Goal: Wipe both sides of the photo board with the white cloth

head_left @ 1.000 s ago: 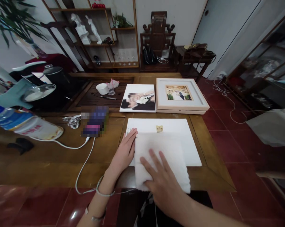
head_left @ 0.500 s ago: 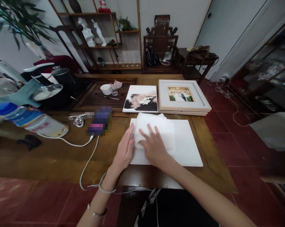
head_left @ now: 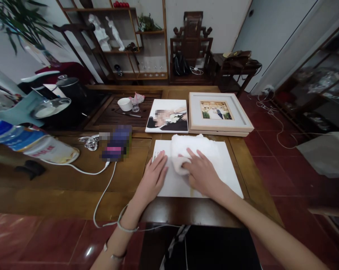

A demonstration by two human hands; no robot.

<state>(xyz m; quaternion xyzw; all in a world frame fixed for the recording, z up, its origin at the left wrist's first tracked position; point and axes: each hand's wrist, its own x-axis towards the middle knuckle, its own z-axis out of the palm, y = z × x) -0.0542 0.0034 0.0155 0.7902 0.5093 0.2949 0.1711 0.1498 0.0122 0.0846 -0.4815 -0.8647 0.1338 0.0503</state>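
Note:
A white flat panel (head_left: 225, 161) lies near the table's front edge. My left hand (head_left: 154, 174) rests on its left side, fingers stretched out and close together, holding nothing. Under my right hand (head_left: 201, 172) is a folded white cloth (head_left: 190, 143), pressed against the panel. My right fingers bend over the cloth, and its near edge is bunched at the thumb side. Part of the panel is hidden by the cloth and both hands.
Behind the panel are a photo print (head_left: 169, 114) and a framed photo (head_left: 241, 112). To the left are a phone (head_left: 117, 144) with a white cable (head_left: 100, 204), a plastic bottle (head_left: 50, 148) and a white cup (head_left: 124, 104). The table (head_left: 73, 193) is wooden.
My right hand has moved right with the cloth, whose near-left edge now curls up. My left hand stays at the panel's left side, its fingers slightly further onto it. The view has shifted slightly.

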